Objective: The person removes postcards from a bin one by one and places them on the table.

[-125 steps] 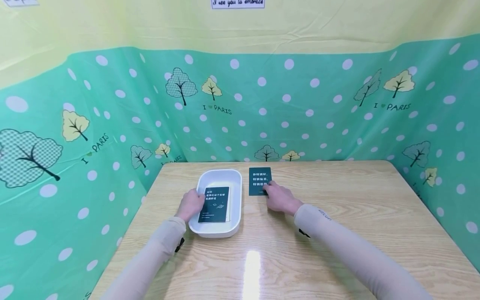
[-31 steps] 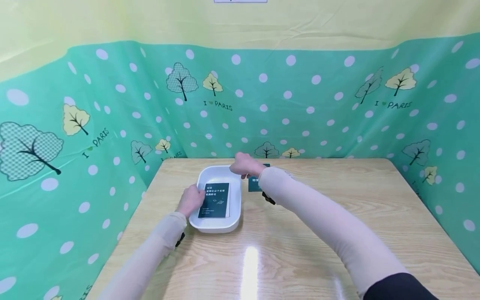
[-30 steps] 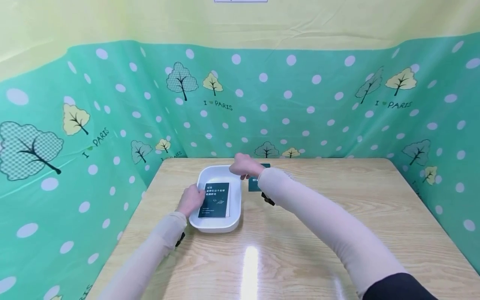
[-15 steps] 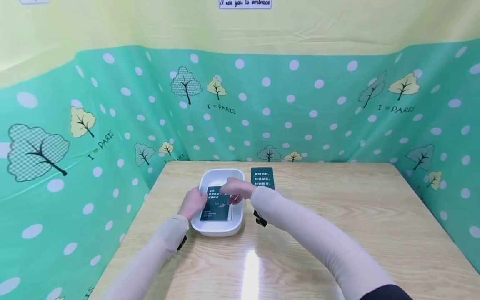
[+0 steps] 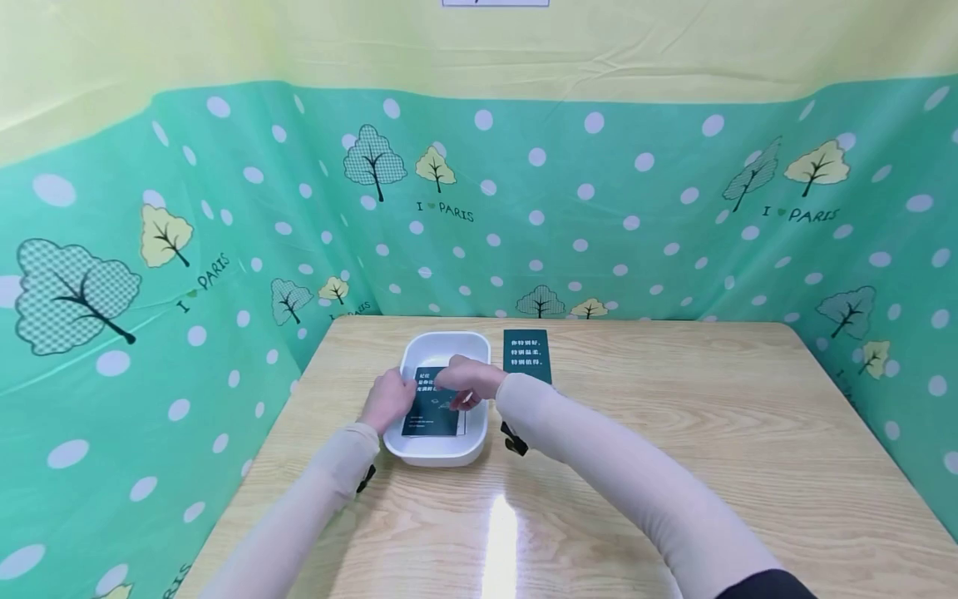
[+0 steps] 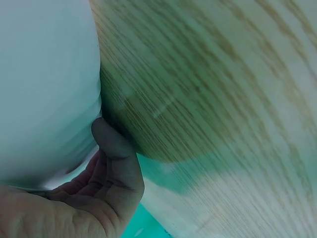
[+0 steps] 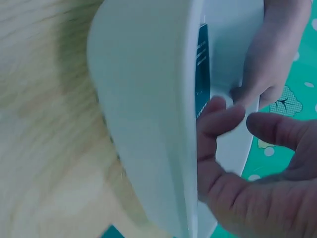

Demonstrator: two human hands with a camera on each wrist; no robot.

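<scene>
My left hand (image 5: 389,399) grips the left side of a white plastic basin (image 5: 437,448); in the left wrist view its fingers (image 6: 116,141) lie against the outer wall. Inside the basin is a dark green card (image 5: 430,418) with white Chinese characters, a paler sheet peeking out beneath it. Reaching over the right rim, my right hand (image 5: 473,379) is above that card and hides part of it. In the right wrist view, its bent fingers (image 7: 215,121) are close to the card's edge (image 7: 202,69), the thumb standing slightly apart from them. Nothing shows between them.
A second dark green card (image 5: 526,351) with white characters lies on the table right of the basin, its lower part behind the right sleeve (image 5: 599,453). The wood-grain table (image 5: 696,416) is enclosed by a green polka-dot curtain (image 5: 599,225) at the back and sides.
My right hand has moved left from the card on the table, across the basin's rim, to over the card inside. The left hand keeps its hold on the basin.
</scene>
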